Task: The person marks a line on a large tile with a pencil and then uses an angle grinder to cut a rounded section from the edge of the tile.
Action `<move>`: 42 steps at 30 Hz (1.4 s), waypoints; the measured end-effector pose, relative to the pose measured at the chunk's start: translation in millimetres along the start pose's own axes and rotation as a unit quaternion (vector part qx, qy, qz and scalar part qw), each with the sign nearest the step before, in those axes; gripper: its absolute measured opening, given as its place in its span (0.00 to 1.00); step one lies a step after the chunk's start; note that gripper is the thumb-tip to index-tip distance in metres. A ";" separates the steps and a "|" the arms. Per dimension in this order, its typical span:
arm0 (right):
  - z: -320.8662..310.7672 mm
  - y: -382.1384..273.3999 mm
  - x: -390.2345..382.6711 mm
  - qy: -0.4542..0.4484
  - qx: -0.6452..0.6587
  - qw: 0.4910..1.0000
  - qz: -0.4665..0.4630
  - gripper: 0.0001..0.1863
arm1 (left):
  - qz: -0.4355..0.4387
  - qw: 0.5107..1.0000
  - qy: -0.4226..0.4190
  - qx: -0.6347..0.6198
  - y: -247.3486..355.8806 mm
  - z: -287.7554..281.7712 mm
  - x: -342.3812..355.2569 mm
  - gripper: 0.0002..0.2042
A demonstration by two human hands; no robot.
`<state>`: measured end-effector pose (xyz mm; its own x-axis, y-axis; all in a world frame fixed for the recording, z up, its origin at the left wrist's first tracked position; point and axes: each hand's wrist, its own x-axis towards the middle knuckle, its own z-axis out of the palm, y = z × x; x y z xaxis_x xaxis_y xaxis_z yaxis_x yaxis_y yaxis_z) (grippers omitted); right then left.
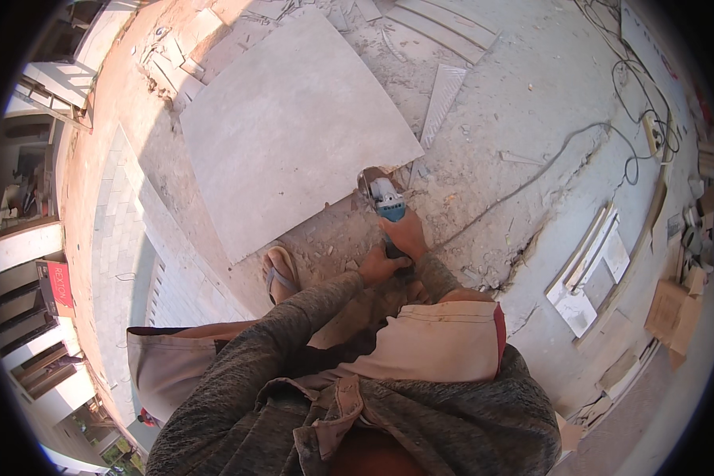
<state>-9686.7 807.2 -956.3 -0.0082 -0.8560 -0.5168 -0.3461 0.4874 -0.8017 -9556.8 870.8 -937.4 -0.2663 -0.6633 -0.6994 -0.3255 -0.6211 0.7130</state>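
Observation:
A teal angle grinder [389,209] with a pale metal head is held low at the near edge of a large grey tile [293,127]. Its disc meets the tile near the right corner, where a small rounded notch shows in the edge. My right hand [408,232] is wrapped round the grinder's body. Behind it, my left hand [381,265] closes on the dark rear end of the tool. A grey power cord [523,184] trails off to the right from beside my right hand. My sandalled left foot [281,274] stands close to the tile's near edge.
Narrow tile offcuts [443,103] and rubble lie beyond the tile. At right are white boards [587,274], a coiled cable [650,111] and a cardboard box [671,313]. A crack [543,230] runs through the concrete. Paving [123,206] lies to the left.

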 end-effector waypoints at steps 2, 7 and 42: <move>1.5 1.0 0.6 0.004 -0.001 1.000 -0.005 0.31 | 0.000 1.000 -0.001 0.008 -5.0 -1.8 3.2 0.30; 5.3 1.9 5.6 0.008 0.008 1.000 -0.008 0.31 | -0.029 0.998 0.023 0.055 -15.3 -6.3 10.8 0.33; 10.5 7.6 -8.2 0.028 0.011 0.999 -0.027 0.26 | 0.008 0.999 -0.026 0.027 -14.5 -5.3 -1.1 0.31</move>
<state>-9679.4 819.7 -961.3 -0.0425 -0.8891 -0.4556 -0.3275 0.4433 -0.8344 -9547.0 878.2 -946.7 -0.3187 -0.6486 -0.6912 -0.3692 -0.5868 0.7207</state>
